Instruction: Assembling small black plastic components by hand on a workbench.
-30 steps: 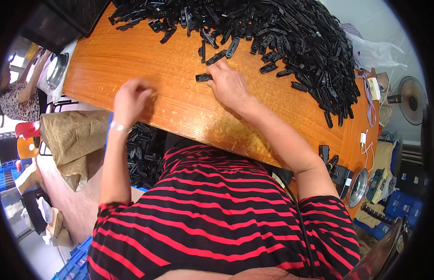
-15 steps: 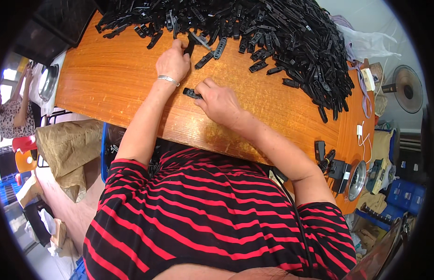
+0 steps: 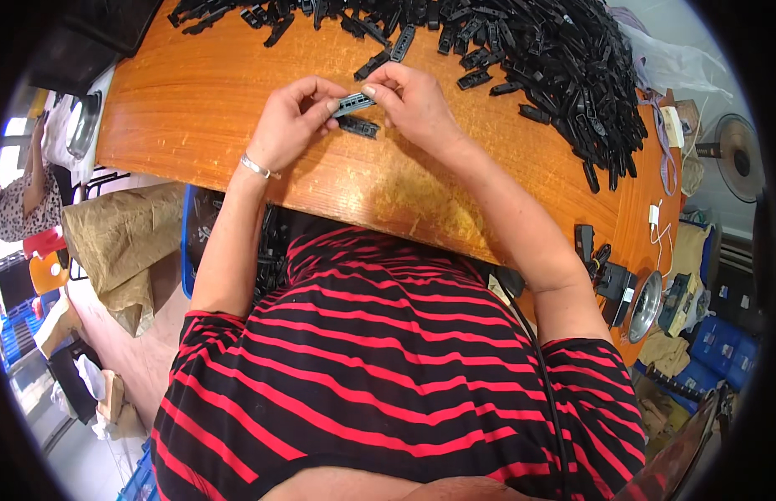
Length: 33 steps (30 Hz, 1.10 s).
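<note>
Between my two hands is a narrow grey slotted plastic part (image 3: 353,103), held over the table. The fingers of my left hand (image 3: 293,121) pinch its left end. My right hand (image 3: 414,102) grips its right end between thumb and fingers. Just below it, a black plastic part (image 3: 358,127) of similar length lies near my left fingertips; whether the fingers touch it I cannot make out. Beyond my hands, another grey slotted part (image 3: 402,43) lies at the near edge of a big heap of black plastic parts (image 3: 555,67).
The wooden table (image 3: 179,117) carries the heap along its far and right side. A metal bowl (image 3: 646,309) and black adapters with cables (image 3: 613,282) sit at the right edge. A blue crate (image 3: 188,242) stands below the front edge at left; a fan (image 3: 733,159) is at far right.
My left hand has come back from the heap toward me, and my right hand has moved up and right to meet it. Both now hold the grey part; the black one lies below.
</note>
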Tool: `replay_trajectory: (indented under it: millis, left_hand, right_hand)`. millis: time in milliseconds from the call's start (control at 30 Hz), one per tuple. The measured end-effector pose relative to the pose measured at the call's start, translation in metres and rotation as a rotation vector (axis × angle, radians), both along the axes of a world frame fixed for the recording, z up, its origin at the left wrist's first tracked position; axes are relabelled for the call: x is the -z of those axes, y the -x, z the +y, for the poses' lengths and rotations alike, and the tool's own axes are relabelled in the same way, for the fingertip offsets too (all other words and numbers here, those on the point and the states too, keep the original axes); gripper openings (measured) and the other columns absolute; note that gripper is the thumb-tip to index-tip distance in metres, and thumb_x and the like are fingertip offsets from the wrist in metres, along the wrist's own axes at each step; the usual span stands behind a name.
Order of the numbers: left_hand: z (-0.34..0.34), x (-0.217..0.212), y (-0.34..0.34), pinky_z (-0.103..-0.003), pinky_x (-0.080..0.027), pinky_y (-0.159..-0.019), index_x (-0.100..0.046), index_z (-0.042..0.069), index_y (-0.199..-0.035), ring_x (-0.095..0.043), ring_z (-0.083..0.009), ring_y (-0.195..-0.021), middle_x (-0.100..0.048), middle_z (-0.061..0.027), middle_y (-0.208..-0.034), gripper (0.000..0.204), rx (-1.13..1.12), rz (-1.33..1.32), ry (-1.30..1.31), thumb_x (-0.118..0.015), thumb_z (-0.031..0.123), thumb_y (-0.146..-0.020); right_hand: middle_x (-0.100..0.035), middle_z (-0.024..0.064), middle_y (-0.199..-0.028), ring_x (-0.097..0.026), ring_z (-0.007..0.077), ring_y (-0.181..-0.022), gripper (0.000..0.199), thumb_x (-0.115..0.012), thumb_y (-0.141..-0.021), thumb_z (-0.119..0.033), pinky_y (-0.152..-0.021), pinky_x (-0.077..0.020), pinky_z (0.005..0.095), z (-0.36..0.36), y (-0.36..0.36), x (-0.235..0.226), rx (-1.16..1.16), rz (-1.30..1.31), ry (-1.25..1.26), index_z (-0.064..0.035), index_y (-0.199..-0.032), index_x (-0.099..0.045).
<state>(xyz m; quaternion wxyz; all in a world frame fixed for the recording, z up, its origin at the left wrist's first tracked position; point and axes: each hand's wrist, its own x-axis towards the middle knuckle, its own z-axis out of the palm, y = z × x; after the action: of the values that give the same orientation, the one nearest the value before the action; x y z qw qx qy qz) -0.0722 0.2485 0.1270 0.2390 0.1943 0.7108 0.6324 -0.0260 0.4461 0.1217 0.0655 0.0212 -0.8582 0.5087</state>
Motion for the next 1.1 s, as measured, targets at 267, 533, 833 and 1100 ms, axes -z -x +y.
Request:
replay_trajectory:
  millis: [267, 533, 833, 1100]
  left_hand:
    - [0.007, 0.019, 0.007, -0.020, -0.044, -0.056, -0.065, 0.000, -0.092, -0.053, -0.0063, -0.062, -0.060, 0.0001, -0.071, 0.011, -0.098, 0.050, 0.095, -0.067, 0.009, -0.087]
    - [0.013, 0.026, 0.002, -0.022, -0.044, -0.057, -0.062, 0.000, -0.086, -0.051, -0.0067, -0.063, -0.059, 0.0002, -0.072, 0.012, -0.133, 0.187, 0.294, -0.069, 0.010, -0.086]
    - [0.013, 0.030, 0.005, -0.036, -0.048, -0.067, -0.060, 0.002, -0.081, -0.059, -0.0270, -0.072, -0.062, -0.0126, -0.079, 0.017, -0.156, 0.430, 0.420, -0.071, 0.015, -0.081]
    - [-0.002, 0.044, -0.004, -0.035, -0.046, -0.063, -0.057, 0.001, -0.079, -0.058, -0.0233, -0.068, -0.058, -0.0101, -0.072, 0.017, -0.168, 0.401, 0.341, -0.070, 0.012, -0.080]
  right_hand:
    - [-0.060, 0.0023, -0.066, -0.054, 0.0071, -0.049, 0.017, -0.063, -0.091, -0.015, -0.045, -0.0424, 0.0229, -0.012, -0.025, -0.008, 0.077, -0.385, 0.134, -0.0002, -0.086, -0.056]
    - [-0.058, 0.0027, -0.063, -0.053, 0.0084, -0.046, 0.019, -0.064, -0.089, -0.016, -0.042, -0.0411, 0.0245, -0.011, -0.025, 0.009, 0.073, -0.348, 0.034, -0.0015, -0.084, -0.054]
    - [-0.061, 0.0112, -0.069, -0.060, 0.0229, -0.066, 0.030, -0.072, -0.082, -0.027, -0.061, -0.0466, 0.0371, -0.007, -0.012, -0.007, 0.029, -0.374, -0.337, -0.0016, -0.081, -0.056]
    - [-0.062, 0.0140, -0.075, -0.060, 0.0269, -0.069, 0.030, -0.072, -0.081, -0.029, -0.063, -0.0466, 0.0380, -0.010, -0.014, -0.001, -0.032, -0.359, -0.353, -0.0028, -0.082, -0.058]
